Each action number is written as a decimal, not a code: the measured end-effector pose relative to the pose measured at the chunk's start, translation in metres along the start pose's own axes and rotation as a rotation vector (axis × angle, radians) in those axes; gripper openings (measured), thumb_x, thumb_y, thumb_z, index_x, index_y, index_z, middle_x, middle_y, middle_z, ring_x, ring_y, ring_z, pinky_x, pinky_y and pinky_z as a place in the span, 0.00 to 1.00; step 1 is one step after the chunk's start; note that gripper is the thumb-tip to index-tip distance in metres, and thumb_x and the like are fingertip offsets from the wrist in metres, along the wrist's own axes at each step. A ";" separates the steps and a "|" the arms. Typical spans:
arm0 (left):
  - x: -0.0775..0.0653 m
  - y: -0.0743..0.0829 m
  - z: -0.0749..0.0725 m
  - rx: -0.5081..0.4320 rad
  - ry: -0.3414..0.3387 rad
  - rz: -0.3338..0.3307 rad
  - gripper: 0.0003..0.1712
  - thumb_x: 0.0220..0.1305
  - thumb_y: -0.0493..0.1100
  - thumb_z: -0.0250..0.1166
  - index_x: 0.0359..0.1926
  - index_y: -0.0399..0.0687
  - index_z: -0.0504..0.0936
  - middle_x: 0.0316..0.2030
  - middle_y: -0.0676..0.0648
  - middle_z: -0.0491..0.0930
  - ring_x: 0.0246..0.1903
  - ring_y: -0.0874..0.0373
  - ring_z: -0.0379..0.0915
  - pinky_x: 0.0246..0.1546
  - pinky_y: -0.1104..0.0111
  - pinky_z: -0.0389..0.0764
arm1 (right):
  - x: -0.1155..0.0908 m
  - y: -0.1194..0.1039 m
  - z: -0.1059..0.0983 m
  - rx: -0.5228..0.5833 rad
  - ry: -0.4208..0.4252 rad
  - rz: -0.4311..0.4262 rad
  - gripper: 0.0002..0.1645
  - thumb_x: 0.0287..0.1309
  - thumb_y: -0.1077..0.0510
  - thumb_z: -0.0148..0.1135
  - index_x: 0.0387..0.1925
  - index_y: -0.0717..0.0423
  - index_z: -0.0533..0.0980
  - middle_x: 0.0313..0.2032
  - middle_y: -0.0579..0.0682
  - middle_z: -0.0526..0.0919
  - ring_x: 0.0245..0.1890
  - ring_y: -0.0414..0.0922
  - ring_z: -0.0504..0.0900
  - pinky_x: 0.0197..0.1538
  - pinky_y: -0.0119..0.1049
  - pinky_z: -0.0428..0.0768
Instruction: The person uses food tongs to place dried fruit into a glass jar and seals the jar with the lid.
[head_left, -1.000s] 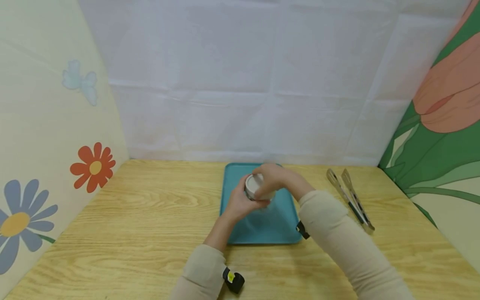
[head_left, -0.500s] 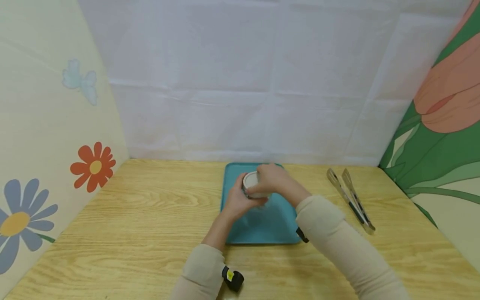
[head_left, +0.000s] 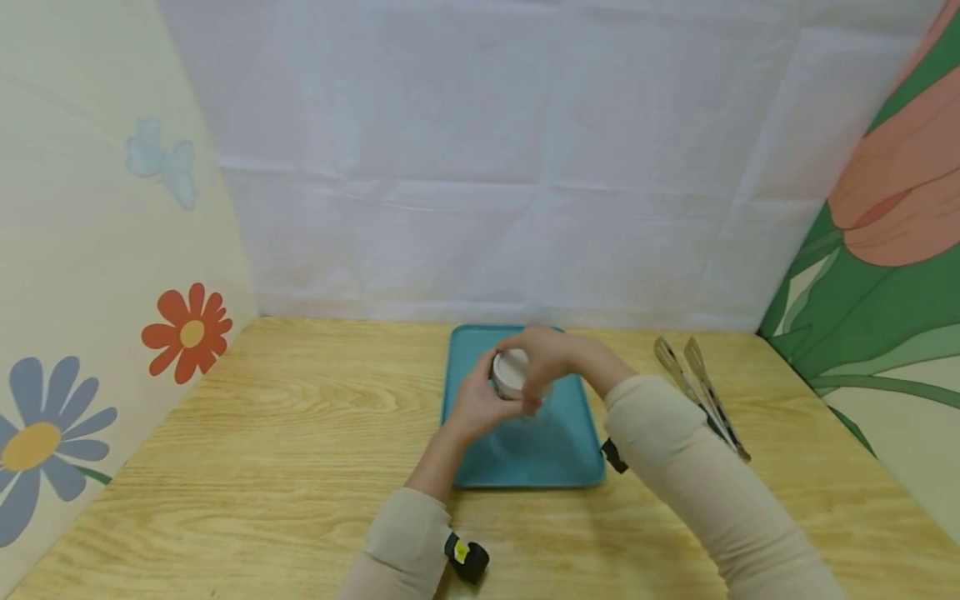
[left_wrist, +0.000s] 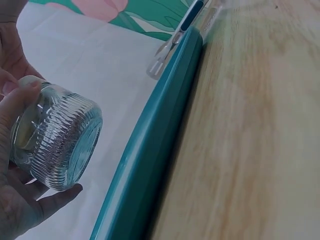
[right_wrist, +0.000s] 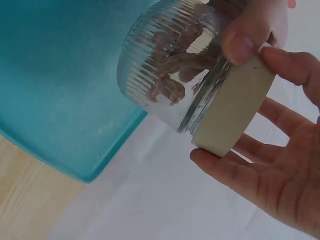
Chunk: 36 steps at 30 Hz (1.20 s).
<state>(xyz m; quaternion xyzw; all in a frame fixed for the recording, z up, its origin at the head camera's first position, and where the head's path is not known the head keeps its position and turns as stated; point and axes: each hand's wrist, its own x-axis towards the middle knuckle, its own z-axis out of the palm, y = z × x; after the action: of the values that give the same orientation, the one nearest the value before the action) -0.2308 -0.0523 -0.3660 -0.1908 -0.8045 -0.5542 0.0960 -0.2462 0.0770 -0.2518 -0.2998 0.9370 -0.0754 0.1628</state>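
Ribbed clear glass formed the jar, which was held tilted in the air above the teal tray. The left hand was wrapped round the jar body, while the right hand was curled round the cream lid, thumb on the rim. Whether the lid was seated or loose could not be told from these views. For a clean turn, the body was best braced firmly and the lid gripped evenly. Metal tongs lay on the wooden table, apart from the tray.
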 end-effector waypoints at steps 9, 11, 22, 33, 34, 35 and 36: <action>-0.003 -0.001 -0.002 -0.086 -0.024 -0.026 0.47 0.38 0.49 0.72 0.60 0.53 0.57 0.48 0.49 0.67 0.45 0.55 0.64 0.38 0.61 0.71 | 0.001 0.004 0.002 0.033 0.093 -0.037 0.40 0.35 0.55 0.66 0.56 0.57 0.65 0.39 0.51 0.73 0.32 0.45 0.71 0.29 0.34 0.72; -0.003 -0.001 -0.002 -0.093 -0.030 -0.032 0.47 0.38 0.50 0.71 0.60 0.54 0.57 0.48 0.49 0.66 0.45 0.55 0.64 0.38 0.61 0.71 | 0.002 0.003 0.003 0.053 0.105 -0.008 0.41 0.36 0.54 0.66 0.57 0.58 0.64 0.40 0.52 0.73 0.31 0.45 0.71 0.29 0.35 0.72; -0.007 0.019 -0.006 -0.127 -0.003 -0.028 0.41 0.42 0.41 0.70 0.58 0.44 0.60 0.49 0.44 0.66 0.45 0.48 0.64 0.37 0.58 0.71 | 0.004 -0.009 0.012 0.056 0.230 0.140 0.34 0.40 0.48 0.63 0.50 0.61 0.69 0.36 0.52 0.73 0.29 0.45 0.71 0.27 0.36 0.71; -0.003 0.002 -0.004 -0.093 0.004 0.008 0.43 0.40 0.50 0.71 0.58 0.51 0.61 0.47 0.50 0.68 0.44 0.55 0.64 0.37 0.62 0.71 | 0.001 -0.002 0.000 0.064 0.090 -0.008 0.41 0.41 0.57 0.63 0.59 0.59 0.59 0.48 0.56 0.69 0.38 0.48 0.69 0.33 0.38 0.71; -0.003 0.001 -0.004 -0.094 0.004 0.000 0.43 0.39 0.50 0.71 0.58 0.53 0.61 0.47 0.50 0.68 0.44 0.56 0.64 0.37 0.62 0.71 | 0.001 -0.001 -0.001 0.068 0.077 -0.028 0.40 0.40 0.58 0.63 0.58 0.59 0.61 0.47 0.55 0.70 0.37 0.48 0.69 0.33 0.38 0.71; -0.003 0.001 -0.003 -0.097 0.004 0.001 0.43 0.39 0.50 0.71 0.58 0.53 0.61 0.46 0.50 0.68 0.44 0.56 0.64 0.37 0.62 0.71 | 0.001 0.001 -0.001 0.071 0.068 -0.041 0.39 0.39 0.59 0.63 0.57 0.59 0.62 0.45 0.54 0.70 0.36 0.47 0.69 0.32 0.37 0.72; -0.003 0.000 -0.003 -0.100 0.006 0.005 0.43 0.39 0.49 0.71 0.57 0.52 0.61 0.46 0.50 0.68 0.43 0.56 0.64 0.37 0.62 0.71 | 0.001 0.002 -0.001 0.068 0.068 -0.053 0.38 0.38 0.59 0.63 0.56 0.59 0.64 0.44 0.54 0.71 0.35 0.46 0.70 0.32 0.36 0.72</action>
<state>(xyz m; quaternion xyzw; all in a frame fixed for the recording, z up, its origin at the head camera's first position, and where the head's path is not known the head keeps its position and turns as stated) -0.2280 -0.0560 -0.3662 -0.1960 -0.7750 -0.5940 0.0901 -0.2486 0.0782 -0.2516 -0.3163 0.9305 -0.1218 0.1391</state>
